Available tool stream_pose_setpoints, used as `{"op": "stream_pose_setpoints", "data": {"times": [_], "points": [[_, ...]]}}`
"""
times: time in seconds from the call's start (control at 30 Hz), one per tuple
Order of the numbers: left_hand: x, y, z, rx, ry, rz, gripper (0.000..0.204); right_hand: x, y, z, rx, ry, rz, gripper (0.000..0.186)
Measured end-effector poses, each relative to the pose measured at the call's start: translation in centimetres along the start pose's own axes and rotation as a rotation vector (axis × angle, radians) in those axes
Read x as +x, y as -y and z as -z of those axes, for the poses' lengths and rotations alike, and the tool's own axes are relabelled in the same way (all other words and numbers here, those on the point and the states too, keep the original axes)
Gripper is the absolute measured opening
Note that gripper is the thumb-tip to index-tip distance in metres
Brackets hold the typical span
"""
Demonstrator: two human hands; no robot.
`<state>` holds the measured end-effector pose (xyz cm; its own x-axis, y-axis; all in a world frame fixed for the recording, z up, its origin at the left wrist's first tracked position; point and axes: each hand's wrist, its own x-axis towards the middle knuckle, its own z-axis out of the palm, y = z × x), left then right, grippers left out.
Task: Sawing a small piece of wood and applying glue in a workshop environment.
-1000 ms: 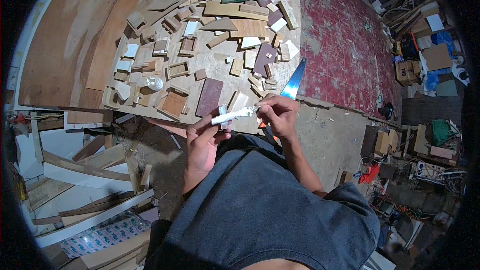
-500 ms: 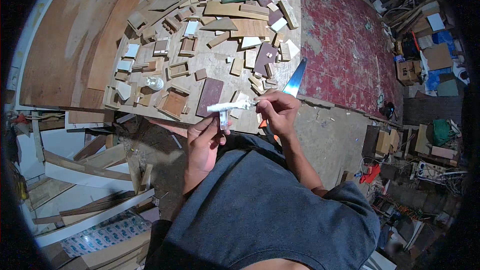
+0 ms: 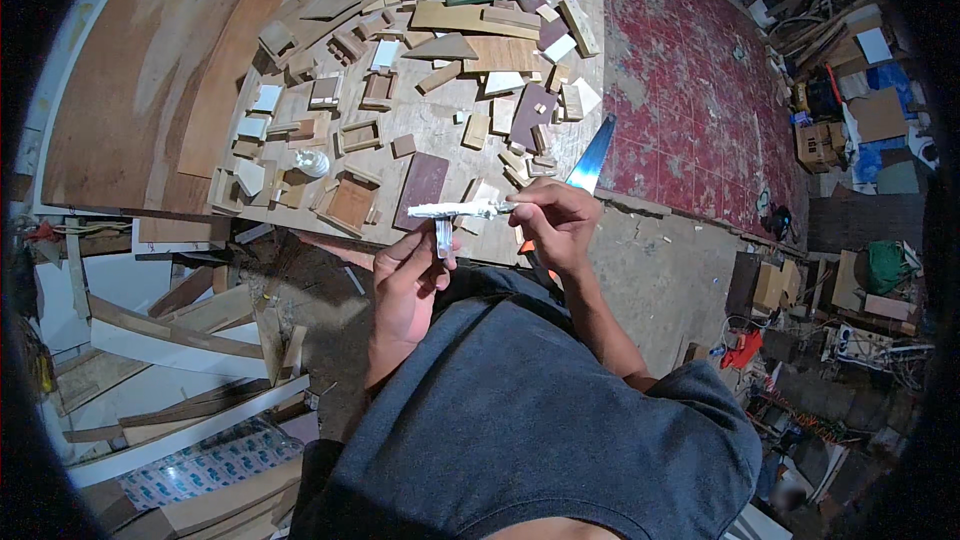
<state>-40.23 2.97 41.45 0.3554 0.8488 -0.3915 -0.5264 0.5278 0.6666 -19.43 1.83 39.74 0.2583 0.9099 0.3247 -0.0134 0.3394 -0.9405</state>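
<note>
My left hand [image 3: 408, 278] grips a small pale block [image 3: 444, 237] between thumb and fingers, held upright in front of my body. My right hand [image 3: 556, 223] pinches the end of a thin stick [image 3: 455, 209] coated with white paste, lying level across the top of the block. A handsaw [image 3: 585, 165] with a blue blade and an orange grip lies just behind my right hand, at the board's edge. Both hands hover over the near edge of a board [image 3: 430, 125] strewn with several wood offcuts.
A dark brown panel [image 3: 422, 188] and a small white container [image 3: 312, 162] lie near my hands. Large plywood sheets [image 3: 140, 80] lie at left, a red patterned floor [image 3: 690, 110] at right, timber scraps [image 3: 180, 340] at lower left, cluttered boxes [image 3: 850, 120] far right.
The stick has shifted slightly left across the block, and my left hand has turned the block a little. Both hands stay in about the same place.
</note>
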Motion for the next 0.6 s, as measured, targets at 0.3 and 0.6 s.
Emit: {"op": "stream_pose_setpoints", "data": {"times": [0.3,0.6], "points": [[-0.3,0.2,0.3,-0.02,-0.03,-0.014,0.02,-1.4,0.0,0.9,-0.017,0.165,0.006,0.01],[-0.7,0.8,1.1,0.033,0.021,-0.022,0.026,-1.3,0.6,0.7,0.027,0.076,-0.105,0.01]]}}
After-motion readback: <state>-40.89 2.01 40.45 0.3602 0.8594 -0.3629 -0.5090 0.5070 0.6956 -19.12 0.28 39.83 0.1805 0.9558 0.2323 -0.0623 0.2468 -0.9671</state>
